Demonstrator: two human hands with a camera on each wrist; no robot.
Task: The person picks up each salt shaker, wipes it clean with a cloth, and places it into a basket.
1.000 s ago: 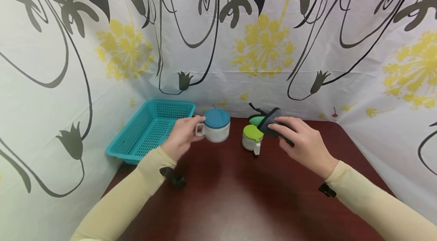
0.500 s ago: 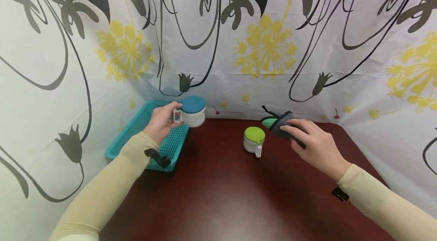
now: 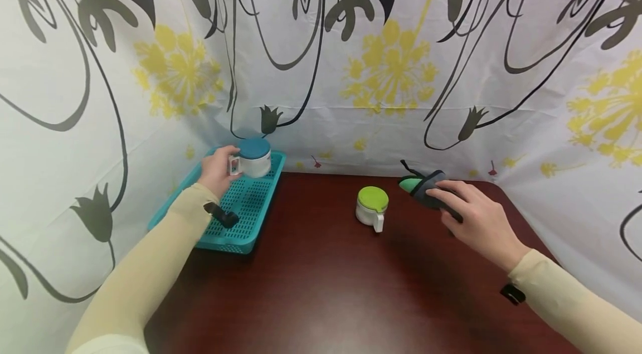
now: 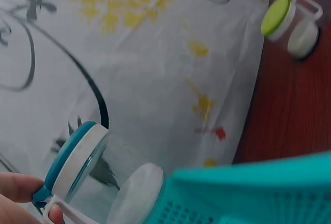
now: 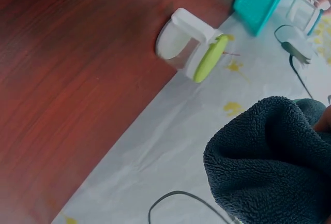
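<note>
My left hand (image 3: 215,171) grips the white handle of a clear, white-based jar with a blue lid (image 3: 256,163), thumb near the lid. In the head view this jar overlaps the far part of a turquoise plastic basket (image 3: 244,245); in the left wrist view its base (image 4: 138,195) appears right beside the basket's rim (image 4: 248,180). My right hand (image 3: 484,221) pinches a dark blue-grey terry cloth (image 5: 264,167) with a green patch and black loop, held above the table's right side. Between the hands, a similar jar with a lime-green lid (image 3: 372,210) stands upright, its handle toward me.
A dark red wooden table (image 3: 321,287) carries the basket at its back left. A white curtain (image 3: 321,86) with grey and yellow flowers hangs close behind the table and along both sides.
My left hand has carried the blue-lidded jar left from mid-table to over the basket. My right hand has moved right with the cloth, away from the green-lidded jar, which stays put.
</note>
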